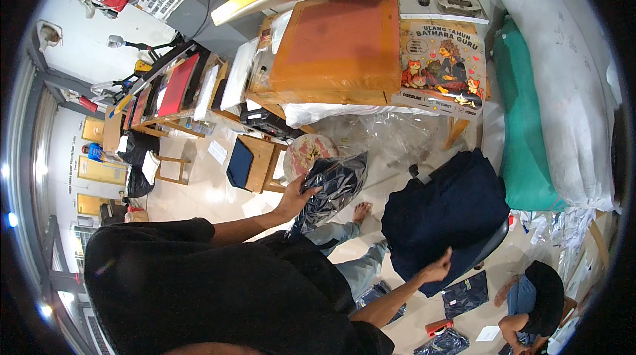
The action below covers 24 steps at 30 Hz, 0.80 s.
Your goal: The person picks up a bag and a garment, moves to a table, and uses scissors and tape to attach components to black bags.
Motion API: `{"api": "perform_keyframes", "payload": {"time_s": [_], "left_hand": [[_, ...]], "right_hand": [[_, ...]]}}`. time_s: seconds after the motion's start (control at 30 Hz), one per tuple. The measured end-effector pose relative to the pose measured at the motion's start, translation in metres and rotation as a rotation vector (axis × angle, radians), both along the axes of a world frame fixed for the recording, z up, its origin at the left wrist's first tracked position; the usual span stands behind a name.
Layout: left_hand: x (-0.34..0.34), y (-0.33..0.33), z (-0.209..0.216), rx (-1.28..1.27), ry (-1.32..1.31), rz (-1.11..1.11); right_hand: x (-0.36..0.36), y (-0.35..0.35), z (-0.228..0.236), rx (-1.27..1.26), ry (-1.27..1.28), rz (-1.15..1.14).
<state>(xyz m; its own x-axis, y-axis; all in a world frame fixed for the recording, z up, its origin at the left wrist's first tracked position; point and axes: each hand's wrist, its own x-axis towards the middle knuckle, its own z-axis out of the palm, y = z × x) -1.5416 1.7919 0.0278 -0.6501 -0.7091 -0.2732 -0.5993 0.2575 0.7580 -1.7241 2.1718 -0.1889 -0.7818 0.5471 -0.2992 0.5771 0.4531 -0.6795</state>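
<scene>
Head view: the left hand [293, 197] grips a clear-bagged dark garment [331, 189], lifted left of the navy clothes pile [450, 209]; the right hand [439, 266] pinches that pile's lower edge, steadying it.

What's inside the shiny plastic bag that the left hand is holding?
The plastic bag in the left hand holds something dark, probably folded cloth. Glare and wrinkles on the plastic hide what kind of garment it is.

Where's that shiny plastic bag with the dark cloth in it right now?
The bag is near the middle of the head view, held up by the left hand, left of the pile of dark blue cloth on the chair.
</scene>
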Motion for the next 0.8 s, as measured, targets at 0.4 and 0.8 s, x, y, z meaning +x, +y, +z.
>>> {"api": "perform_keyframes", "payload": {"time_s": [0.4, 0.8], "left_hand": [[-0.004, -0.022, 0.004, -0.021, 0.012, 0.022], [-0.008, -0.032, -0.012, -0.003, -0.031, -0.013]], "right_hand": [[0.004, -0.130, 0.244, -0.811, 0.010, 0.721], [0.020, 0.145, -0.081, 0.273, -0.192, -0.084]]}}
